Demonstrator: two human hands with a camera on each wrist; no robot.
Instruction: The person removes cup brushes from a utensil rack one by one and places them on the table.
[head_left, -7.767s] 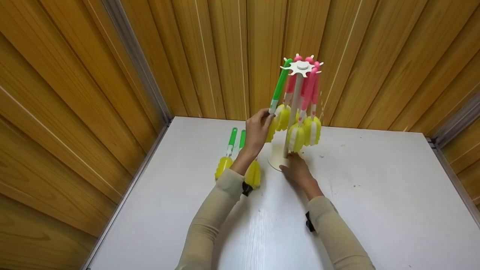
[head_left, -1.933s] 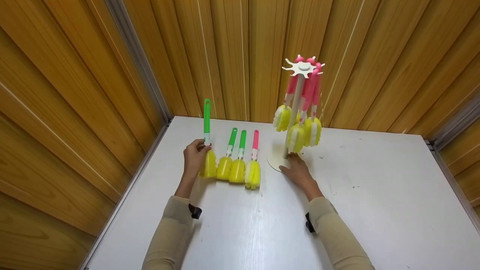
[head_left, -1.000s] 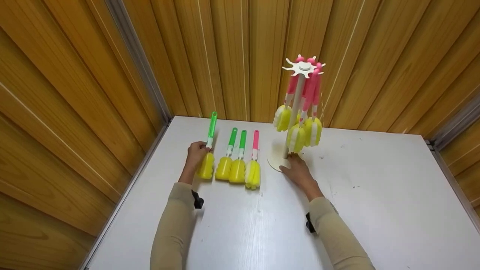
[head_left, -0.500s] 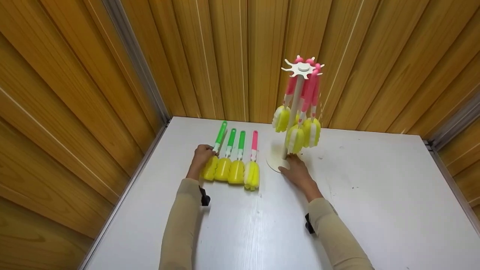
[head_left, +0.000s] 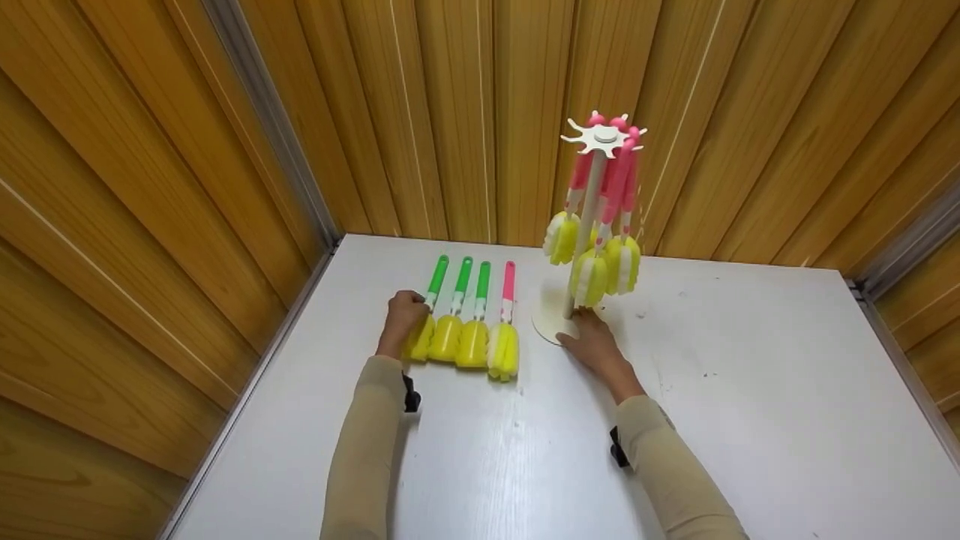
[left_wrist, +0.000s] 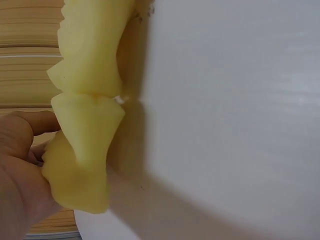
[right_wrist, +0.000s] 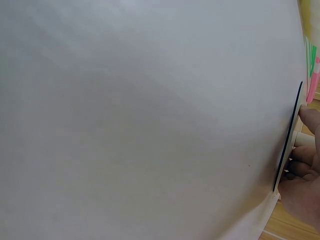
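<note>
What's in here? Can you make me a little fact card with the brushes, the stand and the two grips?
Stand: pale post, round base, hooked top
Hanging on it: pink brushes; they overlap, so exact count unclear
Lying in a row: three green brushes, then one pink brush
Left grip: fingers curled at the leftmost green brush
Right grip: on the base, at the post's foot
Table: white

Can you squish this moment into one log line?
left hand: holding leftmost green-handled brush | right hand: on rack base | rack: pink-handled brushes hanging
</note>
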